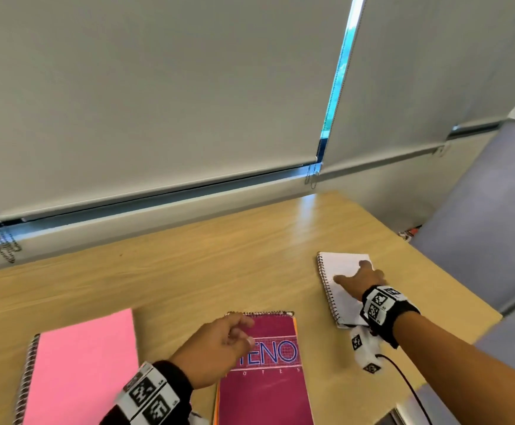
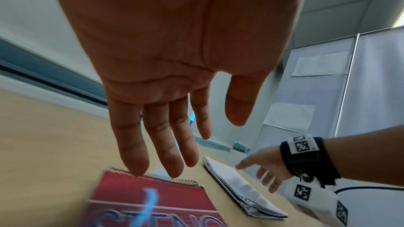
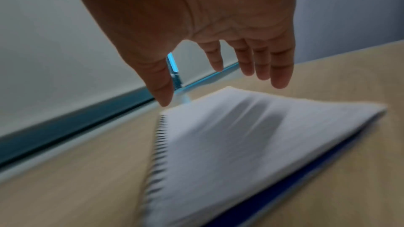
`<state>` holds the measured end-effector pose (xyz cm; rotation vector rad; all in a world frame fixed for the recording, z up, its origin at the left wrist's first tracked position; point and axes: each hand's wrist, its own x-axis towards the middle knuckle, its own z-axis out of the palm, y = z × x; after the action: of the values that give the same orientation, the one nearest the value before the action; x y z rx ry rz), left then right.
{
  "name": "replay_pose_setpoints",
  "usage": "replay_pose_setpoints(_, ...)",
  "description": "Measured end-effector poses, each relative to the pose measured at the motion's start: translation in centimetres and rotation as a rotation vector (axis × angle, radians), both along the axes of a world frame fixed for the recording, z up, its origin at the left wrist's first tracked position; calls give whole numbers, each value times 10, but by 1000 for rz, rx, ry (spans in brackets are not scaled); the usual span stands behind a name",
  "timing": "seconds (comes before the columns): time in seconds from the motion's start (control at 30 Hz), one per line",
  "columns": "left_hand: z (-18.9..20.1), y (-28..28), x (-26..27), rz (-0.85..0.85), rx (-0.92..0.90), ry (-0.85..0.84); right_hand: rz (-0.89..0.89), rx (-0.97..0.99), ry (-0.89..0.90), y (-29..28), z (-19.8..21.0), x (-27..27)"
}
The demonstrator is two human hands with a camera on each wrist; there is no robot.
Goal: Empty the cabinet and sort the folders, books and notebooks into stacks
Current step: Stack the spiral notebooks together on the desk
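A white-paged spiral notebook (image 1: 342, 265) (image 2: 238, 184) with a blue back cover lies on the wooden table (image 1: 188, 265) at the right. My right hand (image 1: 357, 277) (image 3: 215, 68) hovers just over it with fingers spread and straight, gripping nothing. A maroon STENO notebook (image 1: 268, 394) (image 2: 153, 194) lies at the near centre on an orange one (image 1: 295, 326). Above its top spiral edge my left hand (image 1: 234, 332) (image 2: 198, 118) hangs with relaxed fingers, holding nothing. A pink spiral notebook (image 1: 81, 369) lies at the near left.
Grey roller blinds (image 1: 158, 102) and a window sill run along the table's far edge. A grey partition (image 1: 480, 225) stands past the table's right edge. A black cable (image 1: 403, 375) trails from my right wrist.
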<state>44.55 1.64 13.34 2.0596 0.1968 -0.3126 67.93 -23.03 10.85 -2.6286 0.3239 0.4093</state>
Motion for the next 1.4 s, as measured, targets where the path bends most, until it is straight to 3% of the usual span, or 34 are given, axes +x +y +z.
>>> replay_pose_setpoints(0.17, -4, -40, 29, -11, -16, 78, -60, -188, 196, -62, -41, 37)
replay_pose_setpoints(0.4, -7, -65, 43, 21, -35, 73, 51, 71, 121, -49, -46, 32)
replay_pose_setpoints(0.57, 0, -69, 48, 119, -80, -58, 120, 408, -37, -28, 2, 22)
replay_pose_setpoints(0.67, 6, -67, 46, 176, 62, -246, 184, 640, -25, -4, 49, 6)
replay_pose_setpoints(0.8, 22, -57, 39, 196, 142, -457, 282, 858, 82, 36, 95, -23)
replay_pose_setpoints(0.93, 29, -30, 11, 247, 115, -472, 339, 999, 219, 78, 117, -56)
replay_pose_setpoints(1.17, 33, 26, -61, 477, -79, -596, 330, 1242, 471, 151, 128, -130)
replay_pose_setpoints(1.3, 39, 49, -97, 551, 60, -644, 397, 1389, 631, 186, 140, -172)
replay_pose_setpoints(1.4, 43, 67, -119, 578, 152, -650, 459, 1465, 642, 210, 149, -201)
